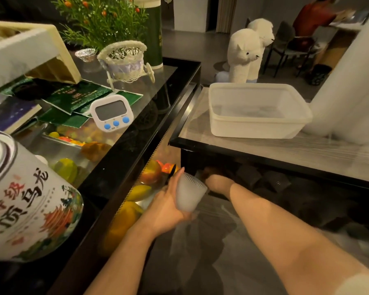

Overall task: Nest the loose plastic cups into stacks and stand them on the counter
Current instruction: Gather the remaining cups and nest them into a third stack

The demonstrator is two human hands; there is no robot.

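Note:
My left hand (168, 206) is low between the two counters and grips a frosted translucent plastic cup (190, 193), tilted with its ribbed rim pointing up and away. My right hand (216, 183) reaches down under the edge of the grey counter (264, 150) into a dark space; its fingers are hidden there, so what they touch cannot be told. A crumpled clear plastic bag (200, 235) lies below the cup.
A white translucent tub (256, 126) stands on the grey counter. The black glass-topped counter (153, 107) on the left carries a white timer (112, 113), a wicker cart, a plant and a large printed tin (24, 201). Plush alpacas (247, 52) stand beyond.

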